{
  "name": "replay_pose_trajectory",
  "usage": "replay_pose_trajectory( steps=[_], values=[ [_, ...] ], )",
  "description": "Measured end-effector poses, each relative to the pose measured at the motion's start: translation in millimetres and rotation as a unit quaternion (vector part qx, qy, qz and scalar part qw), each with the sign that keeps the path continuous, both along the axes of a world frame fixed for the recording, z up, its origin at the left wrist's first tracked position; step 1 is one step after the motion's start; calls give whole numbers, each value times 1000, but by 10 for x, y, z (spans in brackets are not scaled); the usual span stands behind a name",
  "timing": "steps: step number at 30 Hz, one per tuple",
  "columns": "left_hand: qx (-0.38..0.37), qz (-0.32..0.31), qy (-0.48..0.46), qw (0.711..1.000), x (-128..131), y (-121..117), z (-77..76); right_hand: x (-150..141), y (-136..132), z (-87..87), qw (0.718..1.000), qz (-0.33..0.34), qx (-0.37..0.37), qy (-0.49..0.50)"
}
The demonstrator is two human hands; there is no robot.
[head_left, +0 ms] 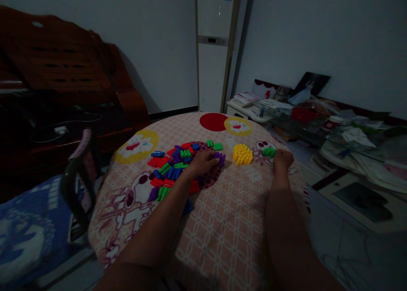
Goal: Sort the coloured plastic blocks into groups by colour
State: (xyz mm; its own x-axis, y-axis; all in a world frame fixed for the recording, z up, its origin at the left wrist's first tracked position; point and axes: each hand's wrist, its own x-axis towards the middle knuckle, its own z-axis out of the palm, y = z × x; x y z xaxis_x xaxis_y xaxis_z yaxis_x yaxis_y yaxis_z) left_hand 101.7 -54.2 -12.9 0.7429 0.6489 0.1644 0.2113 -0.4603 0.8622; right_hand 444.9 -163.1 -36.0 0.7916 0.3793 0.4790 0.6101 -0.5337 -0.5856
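My left hand (204,162) reaches over the middle of the round table, its thumb and fingers closed around a small bunch of purple plastic sticks (220,157). To its left lies a spread of red, blue, green and purple plastic sticks (171,172), grouped by colour; my forearm hides some of them. My right hand (284,159) is a fist at the table's right side, with a clump of green plastic sticks (269,152) at its finger side. Between the hands stands a round cluster of yellow sticks (242,154). Two small green groups (215,145) lie just beyond my left hand.
A patterned cloth (219,223) covers the table. A chair (79,185) stands close at the left, with a wooden bench (63,79) behind it. On the right, a low cabinet with a glass top (295,121) carries papers, bags and a cup (332,122).
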Motion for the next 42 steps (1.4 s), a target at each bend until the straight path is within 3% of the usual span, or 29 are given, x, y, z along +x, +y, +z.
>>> replay_pose_trajectory(
  steps=[3,5,7,11,15,18,21,23,29,42],
  values=[
    [0,-7,-19,1000,8,-4,2,-131,11,191,997,-61,48,-1],
    [0,-8,-30,1000,13,-7,14,-271,70,344,994,-31,103,8],
    [7,-3,-30,1000,12,-13,34,-470,166,471,985,64,146,60],
    [64,3,27,998,-40,-21,91,-988,381,565,930,287,150,174],
    [114,1,120,986,-194,55,136,-1338,471,531,896,384,112,191],
    [164,119,179,963,-384,206,133,-1349,460,505,897,379,110,200],
    [209,278,233,908,-595,365,88,-1247,439,485,900,352,133,218],
    [227,317,268,881,-699,427,44,-1187,432,473,902,338,144,226],
    [249,301,314,865,-738,427,-16,-1201,425,480,900,336,150,234],
    [224,271,309,884,-638,347,65,-1618,473,512,871,412,88,252]
  ],
)
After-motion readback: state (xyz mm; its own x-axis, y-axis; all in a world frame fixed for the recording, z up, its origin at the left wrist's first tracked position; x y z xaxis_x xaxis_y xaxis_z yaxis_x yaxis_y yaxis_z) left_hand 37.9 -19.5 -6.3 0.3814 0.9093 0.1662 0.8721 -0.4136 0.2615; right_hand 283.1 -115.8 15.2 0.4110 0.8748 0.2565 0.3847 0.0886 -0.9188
